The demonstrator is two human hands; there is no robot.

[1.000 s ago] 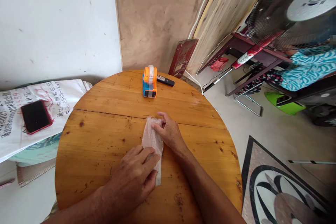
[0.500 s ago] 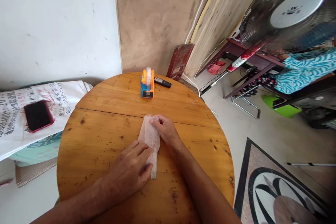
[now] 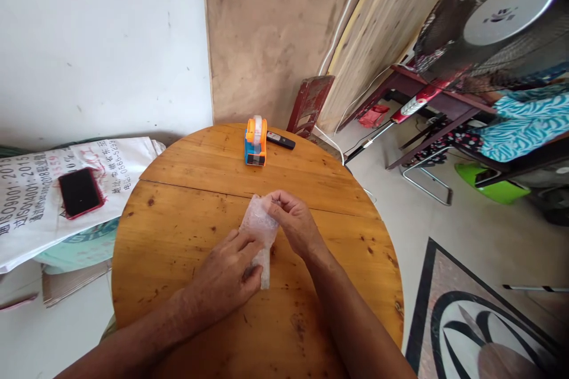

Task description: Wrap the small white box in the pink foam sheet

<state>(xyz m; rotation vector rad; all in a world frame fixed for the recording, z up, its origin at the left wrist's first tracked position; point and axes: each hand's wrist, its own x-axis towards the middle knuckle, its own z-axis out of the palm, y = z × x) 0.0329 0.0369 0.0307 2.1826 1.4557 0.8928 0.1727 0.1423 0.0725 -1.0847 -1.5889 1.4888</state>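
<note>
A whitish, translucent piece of bubble wrap [image 3: 258, 217] lies on the round wooden table [image 3: 178, 219], its narrow lower end pointing toward me. My right hand [image 3: 293, 220] pinches its upper right edge between thumb and fingers. Lower down, my left hand [image 3: 231, 272] grips the wrap from the left, with bent fingers across it and the thumb near the narrow end. Whether anything lies inside the wrap, I cannot tell. Beyond my hands stands an orange and blue tape dispenser [image 3: 255, 142] with a roll of clear tape.
A black remote-like device [image 3: 281, 140] lies beside the dispenser. On the left, a phone [image 3: 80, 192] in a red case rests on a white printed sack [image 3: 128, 160]. A red chair [image 3: 311, 103] stands behind the table. At right are a fan [image 3: 502, 12] and a person in patterned clothing [image 3: 524, 124].
My right hand has pulled the wrap's upper edge slightly right and up, and the wrap's outline has shifted. My left hand stays on its lower part. The whole view has shifted a little.
</note>
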